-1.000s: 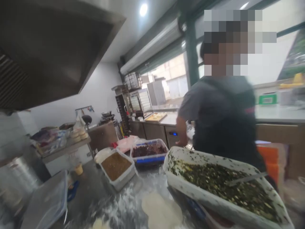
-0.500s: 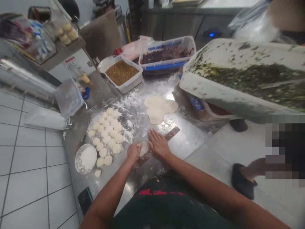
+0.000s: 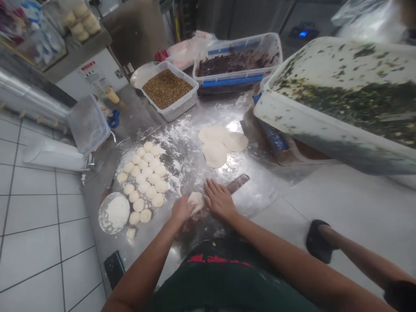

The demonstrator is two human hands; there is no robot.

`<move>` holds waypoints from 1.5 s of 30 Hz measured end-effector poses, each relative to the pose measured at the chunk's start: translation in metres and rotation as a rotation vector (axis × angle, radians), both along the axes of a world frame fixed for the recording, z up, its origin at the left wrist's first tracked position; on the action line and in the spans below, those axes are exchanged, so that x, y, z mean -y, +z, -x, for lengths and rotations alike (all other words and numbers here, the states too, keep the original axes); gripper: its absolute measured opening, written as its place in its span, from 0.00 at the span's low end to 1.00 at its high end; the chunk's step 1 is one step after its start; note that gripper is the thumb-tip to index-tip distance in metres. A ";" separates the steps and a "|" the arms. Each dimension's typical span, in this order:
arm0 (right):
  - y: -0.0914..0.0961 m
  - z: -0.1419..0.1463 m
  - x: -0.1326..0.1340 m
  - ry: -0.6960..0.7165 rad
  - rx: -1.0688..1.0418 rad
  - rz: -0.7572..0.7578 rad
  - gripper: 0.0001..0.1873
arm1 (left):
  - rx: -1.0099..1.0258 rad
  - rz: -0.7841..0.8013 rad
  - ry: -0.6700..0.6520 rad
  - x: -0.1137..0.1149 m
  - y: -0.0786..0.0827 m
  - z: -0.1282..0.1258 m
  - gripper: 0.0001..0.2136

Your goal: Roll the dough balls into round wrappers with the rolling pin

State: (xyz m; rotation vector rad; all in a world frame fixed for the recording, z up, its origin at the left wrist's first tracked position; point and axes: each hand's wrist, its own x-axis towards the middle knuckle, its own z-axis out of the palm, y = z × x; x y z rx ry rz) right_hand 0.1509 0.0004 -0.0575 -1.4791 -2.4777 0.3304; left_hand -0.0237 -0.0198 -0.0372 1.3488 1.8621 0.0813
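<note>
The **left hand** (image 3: 182, 209) is clenched around a small, pale, flattened piece of raw dough (image 3: 196, 202), whose fingertips-side edge is pinched by the fingers, so the piece is held just above the floured steel worktop (image 3: 260, 190). The **right hand** (image 3: 220, 200) is laid open and palm down just beside that dough, its fingers spread and nothing grasped. Touching or just beyond its fingertips, a dark brown bar-shaped utensil (image 3: 238, 183) is angled across the steel; its exact kind cannot be told.

To the left of the hands, round balls of white dough (image 3: 144, 177) are massed in loose rows, and a round metal bowl of flour (image 3: 114, 212) is set at their near edge. Ahead, three flattened dough rounds (image 3: 216, 147) lie overlapping. Further on, a clear plastic tub of brown granular filling (image 3: 167, 89) is placed beside a blue-trimmed clear tub of dark purple filling (image 3: 237, 60).

Over the right side of the worktop, a large white plastic tub smeared with green filling (image 3: 341, 104) is seen tilted and blurred, and the view past it is blocked. A bare lower leg with a black shoe (image 3: 318, 240), belonging to a co-worker, is seen on the pale tiled floor (image 3: 32, 208) at the lower right. A clear plastic lid (image 3: 88, 123) is leaned at the worktop's left edge.
</note>
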 end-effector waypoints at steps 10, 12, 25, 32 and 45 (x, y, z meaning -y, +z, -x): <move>-0.015 -0.043 0.028 0.117 0.011 -0.058 0.23 | 0.120 -0.240 -0.113 -0.059 0.012 -0.030 0.15; -0.018 -0.044 0.028 0.114 -0.006 -0.045 0.22 | 0.099 -0.321 -0.106 -0.078 0.013 -0.025 0.16; -0.018 -0.034 0.022 0.108 -0.156 -0.040 0.19 | -0.593 -0.515 0.147 0.012 -0.002 0.063 0.26; -0.012 -0.030 0.024 0.099 -0.134 -0.014 0.17 | -0.463 -0.659 0.442 0.043 -0.017 0.055 0.13; -0.016 -0.039 0.028 0.145 -0.110 -0.011 0.15 | -0.253 -0.628 -0.160 0.011 0.003 -0.029 0.21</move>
